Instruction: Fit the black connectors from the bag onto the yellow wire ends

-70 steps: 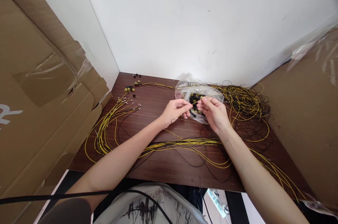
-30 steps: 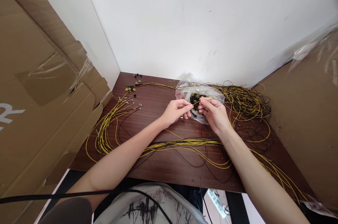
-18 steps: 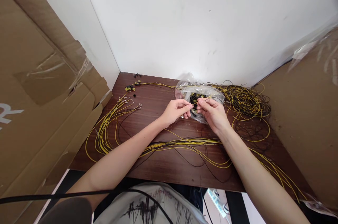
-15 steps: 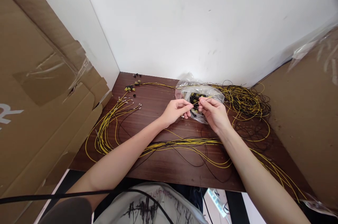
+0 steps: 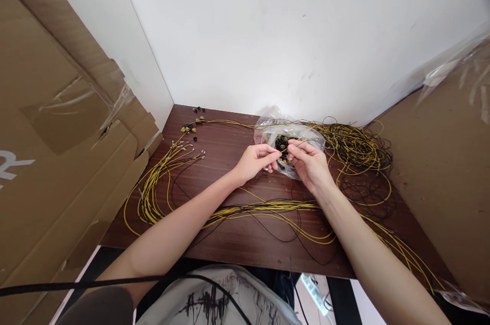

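Note:
My left hand (image 5: 254,160) and my right hand (image 5: 308,163) meet above the dark wooden table (image 5: 229,243), fingertips almost touching. The right hand pinches the end of a thin yellow wire (image 5: 306,142) that runs back to the right. The left hand is closed in a pinch on something small I cannot make out. Just behind both hands lies a clear plastic bag (image 5: 270,132) holding small black and yellow parts.
A tangle of yellow and black wires (image 5: 356,149) fills the back right. A bundle of yellow wires (image 5: 161,174) with metal ends lies at the left; more wires (image 5: 268,208) cross the front. Small loose parts (image 5: 190,128) sit at the back left. Cardboard (image 5: 57,126) stands on both sides.
The hands have stayed in place. The fingertips have shifted slightly, the right hand drawing a little closer to the left.

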Motion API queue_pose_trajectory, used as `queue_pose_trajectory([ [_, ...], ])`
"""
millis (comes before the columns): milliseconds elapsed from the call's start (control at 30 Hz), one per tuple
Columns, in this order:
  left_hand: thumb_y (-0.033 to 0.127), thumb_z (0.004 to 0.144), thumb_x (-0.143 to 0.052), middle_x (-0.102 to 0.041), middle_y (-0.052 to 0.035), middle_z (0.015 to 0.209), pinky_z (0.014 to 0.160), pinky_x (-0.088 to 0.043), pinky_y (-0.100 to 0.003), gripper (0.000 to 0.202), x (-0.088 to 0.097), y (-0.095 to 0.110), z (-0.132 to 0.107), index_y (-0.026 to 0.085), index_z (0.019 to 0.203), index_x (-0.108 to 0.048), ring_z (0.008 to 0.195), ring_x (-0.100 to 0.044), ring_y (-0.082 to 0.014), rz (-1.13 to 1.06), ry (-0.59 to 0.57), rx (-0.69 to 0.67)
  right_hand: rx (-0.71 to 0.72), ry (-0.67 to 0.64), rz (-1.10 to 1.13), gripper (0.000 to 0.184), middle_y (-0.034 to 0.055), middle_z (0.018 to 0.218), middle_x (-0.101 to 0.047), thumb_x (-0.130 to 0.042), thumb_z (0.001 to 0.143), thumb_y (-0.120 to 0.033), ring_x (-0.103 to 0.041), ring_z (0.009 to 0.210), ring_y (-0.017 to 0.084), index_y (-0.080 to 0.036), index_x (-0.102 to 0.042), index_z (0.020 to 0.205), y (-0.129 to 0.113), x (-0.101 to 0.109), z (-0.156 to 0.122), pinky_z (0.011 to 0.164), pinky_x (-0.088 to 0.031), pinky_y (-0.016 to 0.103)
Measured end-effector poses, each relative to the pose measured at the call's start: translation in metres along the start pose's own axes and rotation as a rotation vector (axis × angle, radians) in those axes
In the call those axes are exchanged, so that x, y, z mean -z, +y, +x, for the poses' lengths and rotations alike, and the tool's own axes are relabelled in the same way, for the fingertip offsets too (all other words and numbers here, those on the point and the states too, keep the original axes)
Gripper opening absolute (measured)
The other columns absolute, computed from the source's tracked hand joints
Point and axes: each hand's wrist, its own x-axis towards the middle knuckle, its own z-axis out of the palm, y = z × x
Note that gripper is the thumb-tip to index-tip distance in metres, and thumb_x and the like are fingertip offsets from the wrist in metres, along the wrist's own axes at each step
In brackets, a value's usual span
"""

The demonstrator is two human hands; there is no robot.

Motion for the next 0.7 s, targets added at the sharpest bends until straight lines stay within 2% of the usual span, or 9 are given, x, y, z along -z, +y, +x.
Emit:
queue_pose_trajectory([
  [200,0.037,0.074,-0.066,-0.061,-0.0028,0.061,0.054,-0.046,-0.021,0.032,-0.0001,0.0014,-0.0015,0.007,0.086,-0.062,0.052,-0.054,-0.0075,0.004,0.013,0.012,0.064,0.079,0.070,0.023,-0.0018,0.071,-0.060,-0.082,0.053,-0.022,-0.049,0.055,0.005,-0.018,-0.069,0.072,-0.0036,0.0020,0.0025,0.056,-0.046,0.022],
  [300,0.035,0.075,-0.066,-0.061,-0.0029,0.061,0.054,-0.047,-0.022,0.031,-0.0007,0.0027,-0.0020,0.006,0.085,-0.062,0.052,-0.054,-0.0076,0.002,0.018,0.020,0.051,0.096,0.100,0.023,-0.0023,0.069,-0.059,-0.082,0.053,-0.022,-0.049,0.056,0.005,-0.017,-0.069,0.071,-0.0057,0.0043,0.0034,0.055,-0.045,0.020],
  [567,0.033,0.075,-0.065,-0.061,-0.0024,0.060,0.054,-0.048,-0.022,0.028,-0.0005,0.0035,-0.0018,0.006,0.085,-0.062,0.052,-0.054,-0.0074,0.004,0.023,0.007,-0.048,-0.077,-0.029,0.024,-0.0014,0.066,-0.062,-0.080,0.056,-0.024,-0.053,0.056,0.007,-0.017,-0.070,0.077,-0.0031,0.0028,-0.0014,0.058,-0.046,0.021],
  [700,0.033,0.075,-0.065,-0.060,-0.0023,0.060,0.054,-0.047,-0.021,0.029,-0.0005,0.0031,-0.0018,0.007,0.085,-0.062,0.052,-0.054,-0.0074,0.001,0.023,0.007,-0.018,-0.038,-0.033,0.025,-0.0027,0.064,-0.061,-0.081,0.055,-0.023,-0.053,0.055,0.007,-0.018,-0.069,0.076,-0.0048,0.0019,-0.0019,0.057,-0.046,0.021],
])
